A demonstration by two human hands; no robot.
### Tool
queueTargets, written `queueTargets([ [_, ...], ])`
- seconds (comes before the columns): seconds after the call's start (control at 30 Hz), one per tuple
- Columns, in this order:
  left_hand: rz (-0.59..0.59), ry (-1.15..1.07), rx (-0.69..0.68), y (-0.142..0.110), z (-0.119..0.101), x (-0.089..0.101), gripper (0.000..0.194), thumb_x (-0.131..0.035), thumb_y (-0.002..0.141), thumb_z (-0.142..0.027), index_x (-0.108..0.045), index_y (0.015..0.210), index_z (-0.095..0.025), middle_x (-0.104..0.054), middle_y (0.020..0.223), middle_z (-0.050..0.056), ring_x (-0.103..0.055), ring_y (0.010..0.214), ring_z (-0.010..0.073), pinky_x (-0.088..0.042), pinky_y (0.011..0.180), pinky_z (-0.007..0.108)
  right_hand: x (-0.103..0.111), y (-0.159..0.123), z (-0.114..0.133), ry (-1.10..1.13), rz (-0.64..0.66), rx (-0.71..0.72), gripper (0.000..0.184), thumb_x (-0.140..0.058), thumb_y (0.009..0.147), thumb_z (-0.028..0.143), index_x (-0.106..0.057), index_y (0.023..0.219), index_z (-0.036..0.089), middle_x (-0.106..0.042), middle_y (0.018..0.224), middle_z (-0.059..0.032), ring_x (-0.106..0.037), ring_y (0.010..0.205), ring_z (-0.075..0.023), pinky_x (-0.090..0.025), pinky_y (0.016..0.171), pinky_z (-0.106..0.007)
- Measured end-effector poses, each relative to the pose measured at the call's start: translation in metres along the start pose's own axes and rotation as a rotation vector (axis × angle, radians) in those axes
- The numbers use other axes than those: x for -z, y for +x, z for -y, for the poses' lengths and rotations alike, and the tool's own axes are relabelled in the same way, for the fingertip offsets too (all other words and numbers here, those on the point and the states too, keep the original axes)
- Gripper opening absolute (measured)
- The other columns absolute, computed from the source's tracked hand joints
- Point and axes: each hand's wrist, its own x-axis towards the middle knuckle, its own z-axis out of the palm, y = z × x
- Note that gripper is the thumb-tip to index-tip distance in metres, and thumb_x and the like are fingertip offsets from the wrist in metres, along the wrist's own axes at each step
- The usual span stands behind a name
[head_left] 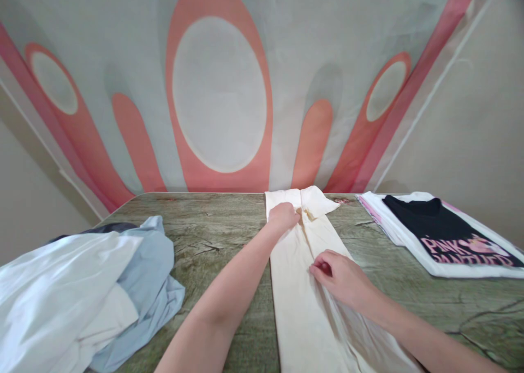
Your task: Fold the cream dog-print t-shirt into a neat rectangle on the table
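Observation:
A cream garment [295,286] lies lengthwise on the table in a long strip, running from the far edge down past the bottom of the view; I cannot tell its exact kind. Near its far end a paler flap [317,201] spreads out to the right. My left hand [283,216] is closed at the upper part of the garment, its fingertips pinching the cloth beside a crease. Closer to me, my right hand [336,274] is closed with thumb and fingers pinched on the garment's loose inner edge. Wrinkled cloth bunches under my right forearm.
On the left, white and light-blue clothes [151,286] lie in a loose heap. To the right sits a stack of folded clothes with a black printed T-shirt [442,226] on top. Behind the wood-patterned table [216,236] hangs a patterned cloth backdrop [221,95].

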Motion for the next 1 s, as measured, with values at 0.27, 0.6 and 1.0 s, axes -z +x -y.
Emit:
queueTargets([
  [0.27,0.019,-0.120,-0.009,0.007,0.006,0.004,0.036,-0.053,0.072,-0.038,-0.065,0.095,-0.013,-0.066,0.094,0.013,-0.062,0.085,0.0215,-0.045,0.065,0.024,0.001,-0.005,0.006,0.039,0.119,-0.013,0.027,-0.052,0.076,0.042,-0.062,0.065,0.020,-0.063,0.062,-0.0011,-0.052,0.057,-0.0138,-0.029,0.052,-0.025],
  [0.6,0.027,-0.161,-0.032,0.011,0.008,0.005,0.028,-0.054,0.072,-0.034,-0.069,0.081,-0.013,-0.068,0.083,0.010,-0.062,0.076,0.0182,-0.042,0.059,0.021,0.004,-0.014,0.007,0.121,0.274,0.060,0.027,-0.060,0.070,0.037,-0.060,0.053,0.017,-0.055,0.051,0.0023,-0.045,0.050,-0.0091,-0.029,0.051,-0.022],
  [1.0,-0.006,-0.199,-0.070,0.011,0.009,0.004,0.022,-0.054,0.072,-0.029,-0.069,0.074,-0.014,-0.068,0.075,0.006,-0.060,0.069,0.0153,-0.041,0.059,0.020,0.008,-0.012,-0.006,0.295,0.413,0.036,0.031,-0.059,0.072,0.039,-0.055,0.053,0.015,-0.046,0.050,0.0044,-0.039,0.051,-0.0077,-0.028,0.049,-0.020],
])
